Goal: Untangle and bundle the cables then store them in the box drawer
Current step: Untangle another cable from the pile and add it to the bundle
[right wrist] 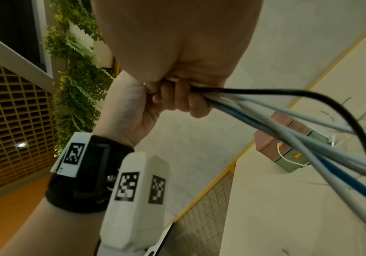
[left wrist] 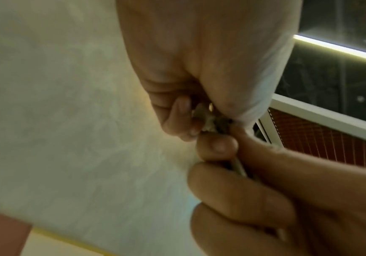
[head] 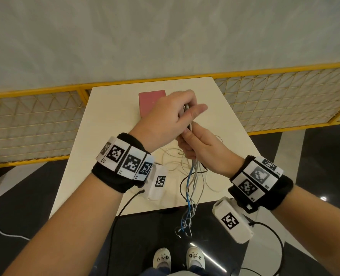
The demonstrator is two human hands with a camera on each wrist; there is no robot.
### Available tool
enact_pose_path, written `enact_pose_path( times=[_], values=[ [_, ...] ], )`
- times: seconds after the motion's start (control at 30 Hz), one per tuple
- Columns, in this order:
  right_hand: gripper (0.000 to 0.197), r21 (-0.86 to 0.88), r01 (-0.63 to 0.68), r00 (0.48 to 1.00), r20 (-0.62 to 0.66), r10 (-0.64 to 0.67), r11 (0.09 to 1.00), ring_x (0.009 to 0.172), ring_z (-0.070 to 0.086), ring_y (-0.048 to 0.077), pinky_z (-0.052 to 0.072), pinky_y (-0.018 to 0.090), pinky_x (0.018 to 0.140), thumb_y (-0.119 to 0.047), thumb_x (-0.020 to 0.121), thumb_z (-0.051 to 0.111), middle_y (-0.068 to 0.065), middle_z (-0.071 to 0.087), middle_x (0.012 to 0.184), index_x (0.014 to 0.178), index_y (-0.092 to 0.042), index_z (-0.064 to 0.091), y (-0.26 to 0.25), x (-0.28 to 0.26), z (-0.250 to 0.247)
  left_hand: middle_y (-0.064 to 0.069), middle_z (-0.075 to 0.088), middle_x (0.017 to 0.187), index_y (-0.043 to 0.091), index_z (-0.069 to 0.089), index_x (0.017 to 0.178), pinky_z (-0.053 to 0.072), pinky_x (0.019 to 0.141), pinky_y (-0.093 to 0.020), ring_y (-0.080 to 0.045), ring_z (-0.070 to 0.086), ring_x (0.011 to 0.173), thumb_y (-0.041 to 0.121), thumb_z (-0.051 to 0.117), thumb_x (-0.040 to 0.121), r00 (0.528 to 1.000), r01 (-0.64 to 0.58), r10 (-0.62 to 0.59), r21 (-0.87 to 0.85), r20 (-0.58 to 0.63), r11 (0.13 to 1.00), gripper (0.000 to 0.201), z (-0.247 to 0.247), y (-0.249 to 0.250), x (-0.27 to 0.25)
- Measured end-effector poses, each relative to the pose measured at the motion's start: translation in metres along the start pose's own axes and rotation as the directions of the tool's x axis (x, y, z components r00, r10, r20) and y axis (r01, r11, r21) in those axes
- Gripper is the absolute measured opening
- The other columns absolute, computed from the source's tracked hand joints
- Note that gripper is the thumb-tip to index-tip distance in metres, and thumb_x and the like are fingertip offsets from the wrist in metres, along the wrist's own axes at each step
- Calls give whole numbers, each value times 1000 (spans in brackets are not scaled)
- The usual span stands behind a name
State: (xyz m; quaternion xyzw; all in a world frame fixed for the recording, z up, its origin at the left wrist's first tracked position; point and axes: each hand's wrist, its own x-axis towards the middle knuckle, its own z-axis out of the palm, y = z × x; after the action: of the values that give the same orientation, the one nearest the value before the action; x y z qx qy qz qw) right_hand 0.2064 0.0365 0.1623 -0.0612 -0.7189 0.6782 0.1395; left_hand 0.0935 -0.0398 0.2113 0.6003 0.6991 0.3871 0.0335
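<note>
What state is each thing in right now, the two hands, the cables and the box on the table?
Left hand: fingers curled, pinching the top ends of the cable bundle.
Right hand: fist gripping the cable bundle below the left hand.
Cable bundle: held up, loose ends hanging past the table edge.
White cables: lying loose on the table.
Pink box: on the table; in the right wrist view, a white cable hangs from its front.

We are seeing the box [head: 152, 102] sitting at the table's [head: 109, 120] far end, loose cables [head: 173, 160] lying nearer us.
</note>
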Motion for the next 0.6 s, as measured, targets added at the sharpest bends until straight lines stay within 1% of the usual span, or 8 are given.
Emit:
enact_pose_path(
  times=[0.1, 0.27, 0.33, 0.4, 0.47, 0.53, 0.57, 0.6],
  values=[
    [17, -133, -6, 998, 64, 14, 991, 58, 34, 10, 33, 23, 53, -24, 98, 34, -1, 42, 72, 88, -19, 47, -4, 0, -3, 8, 50, 70, 12, 52, 77, 37, 58, -9, 1, 49, 62, 28, 45, 103, 999, -28, 30, 52, -27, 998, 31, 1, -5, 4],
    [21, -210, -41, 996, 64, 56, 977, 63, 42, 12, 45, 21, 63, -9, 103, 28, 2, 41, 73, 95, 0, 46, -14, 5, -6, 0, 48, 82, 13, 50, 77, 42, 70, -30, -16, 51, 71, 26, 36, 105, 996, -79, 84, 156, -27, 985, 34, 6, -4, 2],
    [22, -161, -46, 996, 63, 57, 986, 58, 39, 9, 45, 22, 61, -9, 103, 27, 0, 37, 69, 95, 3, 44, -11, 7, -2, 0, 46, 88, 14, 51, 79, 44, 70, -33, -14, 51, 73, 25, 35, 105, 994, -103, 108, 136, -32, 985, 32, 4, -4, 1],
    [22, -24, -65, 997, 46, 66, 998, 52, 31, 5, 33, 21, 53, -11, 103, 25, -5, 32, 65, 87, -8, 39, -8, 7, 3, -2, 48, 100, 11, 58, 93, 45, 78, -26, -7, 51, 83, 23, 37, 104, 991, -115, 112, -32, -79, 993, 27, 3, -7, 0],
    [27, 70, -57, 998, 13, 56, 996, 51, 26, 5, 24, 21, 50, -13, 103, 25, -8, 33, 62, 79, -12, 37, -5, 9, 3, -5, 48, 120, 14, 47, 130, 43, 86, -15, 0, 52, 99, 33, 43, 102, 993, -27, -12, -325, -116, 945, 34, 4, -8, -4],
    [24, 32, 1, 1000, 1, -1, 999, 51, 29, 4, 26, 19, 50, -7, 102, 32, -11, 37, 61, 80, -10, 41, -4, 11, -1, -3, 49, 131, 26, 28, 145, 45, 85, -8, 11, 55, 103, 46, 56, 90, 975, 200, -220, -610, 44, 766, 65, 8, -9, -11],
    [20, -40, 40, 999, 17, -40, 998, 51, 31, 3, 28, 17, 51, -2, 97, 38, -13, 40, 61, 80, -9, 43, -3, 11, -3, -2, 53, 131, 27, 33, 142, 46, 86, -9, 11, 57, 104, 46, 60, 81, 954, 294, -257, -656, 154, 696, 69, 11, -11, -15],
    [15, -119, 79, 996, 47, -73, 990, 53, 34, 1, 30, 16, 52, 1, 90, 43, -15, 42, 61, 78, -8, 45, -3, 11, -5, -4, 58, 129, 25, 44, 135, 48, 88, -12, 7, 59, 106, 43, 63, 77, 939, 343, -254, -651, 230, 678, 63, 15, -14, -19]
  ],
)
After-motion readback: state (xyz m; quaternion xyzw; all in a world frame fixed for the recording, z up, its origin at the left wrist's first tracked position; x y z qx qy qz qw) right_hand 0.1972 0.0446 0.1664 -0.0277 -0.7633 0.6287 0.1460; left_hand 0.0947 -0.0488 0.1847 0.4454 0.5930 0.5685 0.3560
